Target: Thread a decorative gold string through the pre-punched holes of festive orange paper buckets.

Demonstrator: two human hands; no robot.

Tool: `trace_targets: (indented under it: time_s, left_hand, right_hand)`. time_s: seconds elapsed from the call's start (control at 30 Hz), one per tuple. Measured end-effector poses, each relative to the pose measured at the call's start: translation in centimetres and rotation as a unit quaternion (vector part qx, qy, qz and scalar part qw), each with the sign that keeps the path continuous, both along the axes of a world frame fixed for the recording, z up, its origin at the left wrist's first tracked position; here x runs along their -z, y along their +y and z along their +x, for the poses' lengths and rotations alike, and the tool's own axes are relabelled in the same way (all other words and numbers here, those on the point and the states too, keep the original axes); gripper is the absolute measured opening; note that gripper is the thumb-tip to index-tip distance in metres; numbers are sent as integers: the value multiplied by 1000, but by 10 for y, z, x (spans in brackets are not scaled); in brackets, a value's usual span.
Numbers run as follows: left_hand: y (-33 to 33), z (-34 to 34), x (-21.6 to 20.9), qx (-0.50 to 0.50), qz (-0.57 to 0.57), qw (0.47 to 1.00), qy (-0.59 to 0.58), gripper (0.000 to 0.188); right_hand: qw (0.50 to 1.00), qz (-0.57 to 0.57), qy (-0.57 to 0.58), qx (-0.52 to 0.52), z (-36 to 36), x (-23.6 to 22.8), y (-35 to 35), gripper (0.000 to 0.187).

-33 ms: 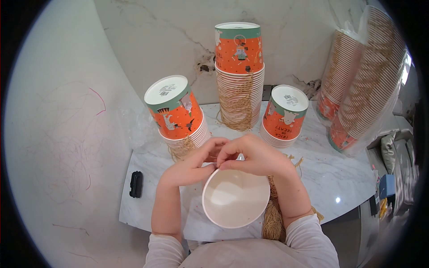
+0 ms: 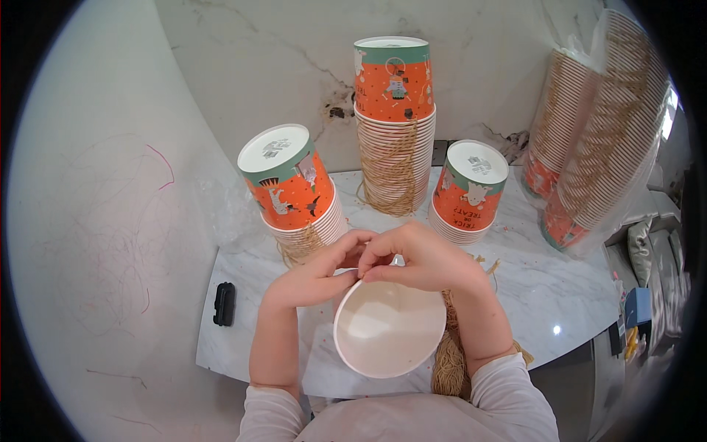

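Note:
A paper bucket (image 2: 390,328) with a plain white inside sits in front of me, its mouth tilted toward me. My left hand (image 2: 328,271) is closed at the far left of its rim, thumb and fingers against the wall. Beside it, my right hand (image 2: 412,254) bends over the same spot in a pinch, fingertips touching the rim. What lies between the right fingertips is too small to make out. Under my right forearm lies a bundle of tan cord (image 2: 451,365), partly hidden by the arm and the bucket.
Upside-down orange and green bucket stacks stand at the left (image 2: 287,180), middle (image 2: 394,88) and right (image 2: 471,184), the first two with tan cords hanging. Bagged stacks (image 2: 604,140) lean at the far right. A black case (image 2: 224,303) lies on the marble table (image 2: 552,295).
The bucket's mouth has tipped very slightly, and my fingers have shifted a little at the rim. A thin pale line between my fingers no longer shows.

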State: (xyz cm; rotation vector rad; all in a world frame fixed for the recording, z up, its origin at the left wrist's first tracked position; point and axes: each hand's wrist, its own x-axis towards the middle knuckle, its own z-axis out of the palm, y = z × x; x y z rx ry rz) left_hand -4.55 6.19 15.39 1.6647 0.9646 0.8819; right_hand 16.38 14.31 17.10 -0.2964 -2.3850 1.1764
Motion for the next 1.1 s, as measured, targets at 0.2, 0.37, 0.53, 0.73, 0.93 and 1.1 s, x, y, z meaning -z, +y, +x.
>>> trace_targets:
  time_s: [0.2, 0.37, 0.53, 0.73, 0.93, 1.1]
  left_hand:
    - [8, 3, 11, 52, -9, 998, -36, 33]
    - [-3, 1, -1, -15, -37, 991, -130, 28]
    - [-20, -14, -16, -234, 110, 965, -51, 23]
    - [-32, -26, -35, -151, 180, 956, 174, 13]
    - [-19, -26, -17, -186, 91, 948, 240, 19]
    - [-13, -28, -14, -229, 69, 936, 258, 19]
  right_hand:
    - [999, -39, 4, -29, 16, -18, -12, 12]
    - [999, -41, 2, -20, 26, -30, -21, 9]
    - [999, -28, -4, -22, 32, -32, -20, 9]
    - [998, -23, -18, -63, 15, -17, -11, 12]
    - [997, -37, -39, -62, -12, 14, 13, 13]
    - [994, -65, -64, -61, -28, 35, 25, 13]
